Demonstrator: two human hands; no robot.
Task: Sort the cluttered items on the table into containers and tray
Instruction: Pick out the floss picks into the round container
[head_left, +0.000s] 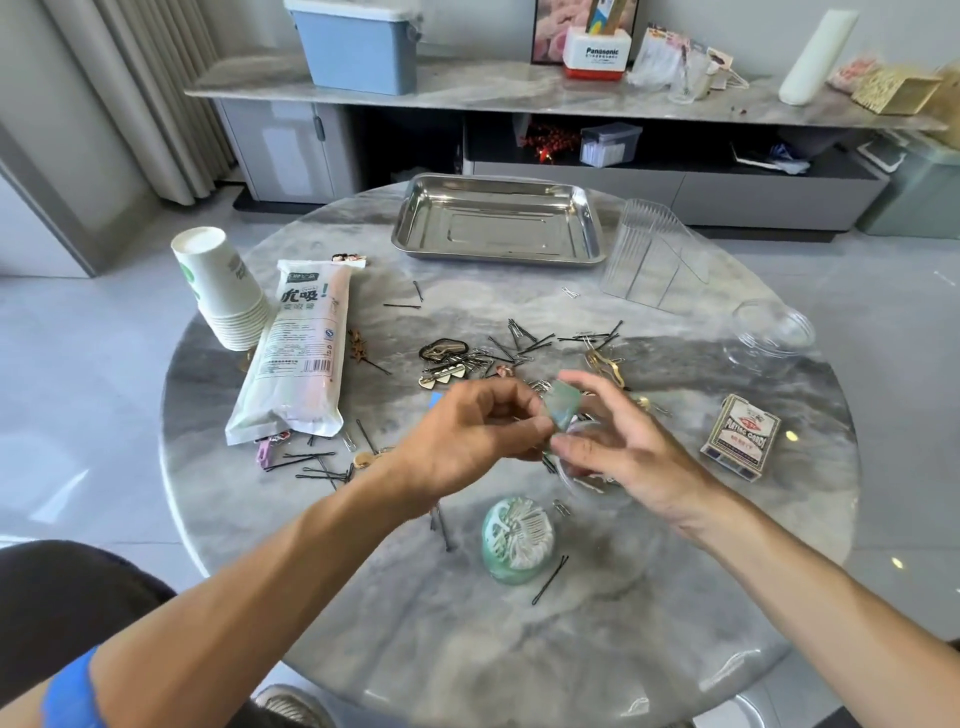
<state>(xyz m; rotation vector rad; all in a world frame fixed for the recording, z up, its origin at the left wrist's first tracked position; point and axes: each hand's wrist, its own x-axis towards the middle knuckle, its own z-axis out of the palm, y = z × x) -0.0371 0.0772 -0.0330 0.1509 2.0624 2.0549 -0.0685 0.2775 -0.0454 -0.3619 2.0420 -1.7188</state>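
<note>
Holding a small teal hair clip (561, 405) up over the middle of the table (519, 649), we've got both hands on it: the left hand (467, 441) has its fingers curled in and pinches the clip's lower end, and the right hand (618, 447) touches it from the other side with thumb and forefinger while the rest of the fingers fan out loose. The clip's long axis runs roughly upright with a slight lean, top end tipped toward the far edge of the table, though it's blurry so we can't say which end is the jaw end. Progress-wise, we'd call this barely started. The steel tray (498, 221) at the far edge has nothing in it, and the clear organizer (649, 254) and the clear round tub (774, 327) toward the far right look empty too. A small clear bowl (587, 483) sits right under our hands with what looks like a few bits in it, hard to tell. Everything else is loose: bobby pins (519, 338) and paper clips piled mid-table, more pins by the near-left, a stack of paper cups (228, 291) and a straw pack (296, 353) on the left, a card deck (740, 436) on the right, and a green cotton-swab tub (517, 538) near us.
</note>
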